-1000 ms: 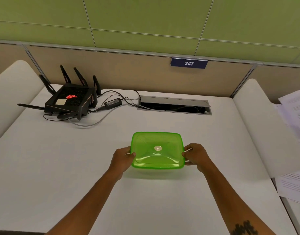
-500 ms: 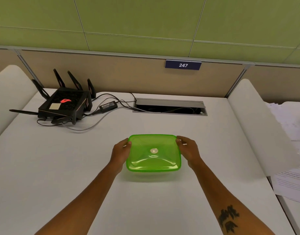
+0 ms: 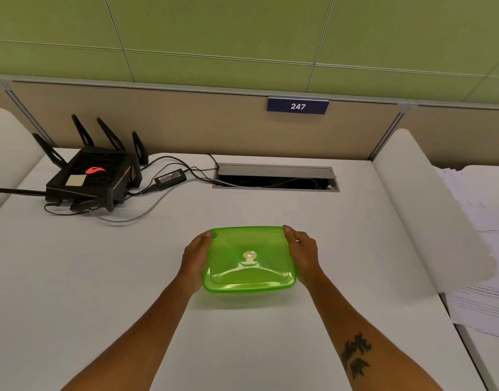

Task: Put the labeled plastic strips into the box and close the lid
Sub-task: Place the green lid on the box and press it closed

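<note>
Since a second ago, when both hands gripped the near corners of the green box, they have slid along its short sides toward the far corners. The left hand now lies flat against the left edge, and the right hand flat against the right edge, fingers stretched forward and pressing on the rim rather than curled around anything. The lid sits square on the box, which rests near the middle of the white desk, well apart from the black router. No strips lie loose on the desk; whether they are inside cannot be told through the tinted plastic. This looks like the final sealing press, so the task seems nearly done.
</note>
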A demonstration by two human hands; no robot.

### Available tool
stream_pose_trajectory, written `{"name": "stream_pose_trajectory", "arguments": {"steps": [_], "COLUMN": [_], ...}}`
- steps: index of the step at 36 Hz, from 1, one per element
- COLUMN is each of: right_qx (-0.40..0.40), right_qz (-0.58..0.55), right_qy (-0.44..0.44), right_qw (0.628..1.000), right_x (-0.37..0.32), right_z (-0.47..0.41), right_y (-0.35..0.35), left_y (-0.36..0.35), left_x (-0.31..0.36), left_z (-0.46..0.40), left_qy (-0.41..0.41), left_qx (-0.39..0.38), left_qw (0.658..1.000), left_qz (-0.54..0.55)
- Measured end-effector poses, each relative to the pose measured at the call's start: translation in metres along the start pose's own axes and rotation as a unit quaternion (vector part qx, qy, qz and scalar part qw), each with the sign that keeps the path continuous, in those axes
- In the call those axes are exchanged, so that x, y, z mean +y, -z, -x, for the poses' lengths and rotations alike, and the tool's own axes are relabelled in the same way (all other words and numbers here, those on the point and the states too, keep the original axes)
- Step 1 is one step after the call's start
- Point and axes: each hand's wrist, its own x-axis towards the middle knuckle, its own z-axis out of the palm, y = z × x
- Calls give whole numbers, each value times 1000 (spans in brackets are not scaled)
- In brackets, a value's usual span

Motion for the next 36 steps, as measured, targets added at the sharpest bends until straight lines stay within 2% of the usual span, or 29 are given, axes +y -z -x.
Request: {"name": "stream_pose_trajectory", "arguments": {"steps": [5, 12, 28, 36], "right_qx": [12, 23, 41, 35], "right_qz": [-16, -3, 28, 95], "right_qy": [-24, -10, 2, 20], "right_qw": [1000, 1000, 999, 995], "right_x": [3, 4, 3, -6], "right_z": [-5, -8, -16, -17], "right_y": [-3, -5, -8, -10], "left_y": [1, -1, -6, -5], "left_x": [-3, -5, -9, -11], "left_z": [-6, -13, -10, -11], "left_qy": [2, 2, -66, -69], "left_qx": [17, 40, 54, 48], "left_qw": [1000, 998, 996, 996], "left_qz": [17, 44, -18, -35]}}
